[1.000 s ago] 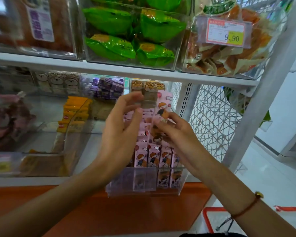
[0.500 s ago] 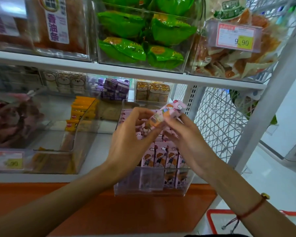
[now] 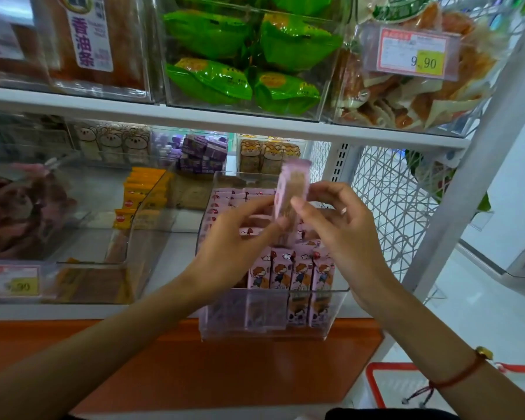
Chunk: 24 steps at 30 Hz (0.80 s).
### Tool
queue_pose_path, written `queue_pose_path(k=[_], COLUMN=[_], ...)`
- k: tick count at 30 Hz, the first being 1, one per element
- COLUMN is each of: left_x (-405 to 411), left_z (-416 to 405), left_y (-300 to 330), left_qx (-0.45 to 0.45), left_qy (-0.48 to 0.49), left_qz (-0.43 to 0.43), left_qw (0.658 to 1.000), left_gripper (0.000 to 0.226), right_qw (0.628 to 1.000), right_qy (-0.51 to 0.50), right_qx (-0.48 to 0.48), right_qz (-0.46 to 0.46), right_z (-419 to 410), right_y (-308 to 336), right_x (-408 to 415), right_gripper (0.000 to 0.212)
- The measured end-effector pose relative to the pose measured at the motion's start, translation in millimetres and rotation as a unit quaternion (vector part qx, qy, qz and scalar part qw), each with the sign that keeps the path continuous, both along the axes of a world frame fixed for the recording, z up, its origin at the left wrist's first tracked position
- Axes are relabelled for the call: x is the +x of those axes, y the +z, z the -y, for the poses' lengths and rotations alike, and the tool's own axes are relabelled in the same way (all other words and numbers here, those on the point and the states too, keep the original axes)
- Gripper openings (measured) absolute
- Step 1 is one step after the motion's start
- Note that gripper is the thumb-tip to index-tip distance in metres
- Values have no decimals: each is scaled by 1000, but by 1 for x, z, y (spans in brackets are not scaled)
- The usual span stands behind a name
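Observation:
A pink snack packet stands nearly upright above a clear plastic bin on the lower shelf. My left hand pinches its lower end with thumb and fingers. My right hand pinches it from the right, with the fingertips on its side and upper edge. The bin holds several rows of the same pink packets with a cartoon child printed on them.
Left of the bin stands a larger clear bin with orange packets. The shelf above carries green packets, bread and a 9.90 price tag. A white wire side panel closes the right. A red basket sits below.
The packet has turned from lying slanted between my fingers to standing nearly upright. Both hands have stayed on it above the bin.

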<state>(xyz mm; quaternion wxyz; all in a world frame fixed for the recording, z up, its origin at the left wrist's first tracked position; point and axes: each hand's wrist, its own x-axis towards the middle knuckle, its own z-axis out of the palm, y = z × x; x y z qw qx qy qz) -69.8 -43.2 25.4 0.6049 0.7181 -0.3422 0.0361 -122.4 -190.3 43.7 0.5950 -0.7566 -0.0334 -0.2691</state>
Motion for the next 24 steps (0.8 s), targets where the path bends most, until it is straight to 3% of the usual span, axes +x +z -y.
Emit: queue_pose_path(k=[4, 8, 10, 12, 15, 17, 22, 24], left_x=[1, 2, 3, 2, 3, 3, 2, 2], left_z=[0, 2, 2, 1, -3, -7, -10, -9], left_y=[-1, -4, -4, -1, 3, 5, 7, 6], left_qx=[-39, -26, -14, 0, -5, -28, -29, -30], left_qy=[-71, -67, -62, -55, -7, 9, -1, -10], left_qz=[-249, -338, -314, -236, -64, -4, 53, 26], left_qw=[965, 938, 947, 970, 998, 1000, 998, 999], left_gripper=[24, 29, 24, 14, 30, 37, 42, 42], right_qw=[997, 992, 991, 991, 996, 989, 980, 980], right_qy=[-25, 6, 36, 68, 77, 83, 88, 80], right_qx=[17, 19, 19, 19, -41, -121, -165, -174], right_qz=[-67, -123, -131, -111, -22, 28, 62, 53], right_z=[5, 6, 7, 9, 13, 15, 14, 15], right_y=[-3, -5, -4, -3, -1, 1, 2, 2], right_x=[3, 5, 7, 7, 3, 0, -2, -3], right_gripper=[24, 30, 33, 36, 41, 41, 39, 45])
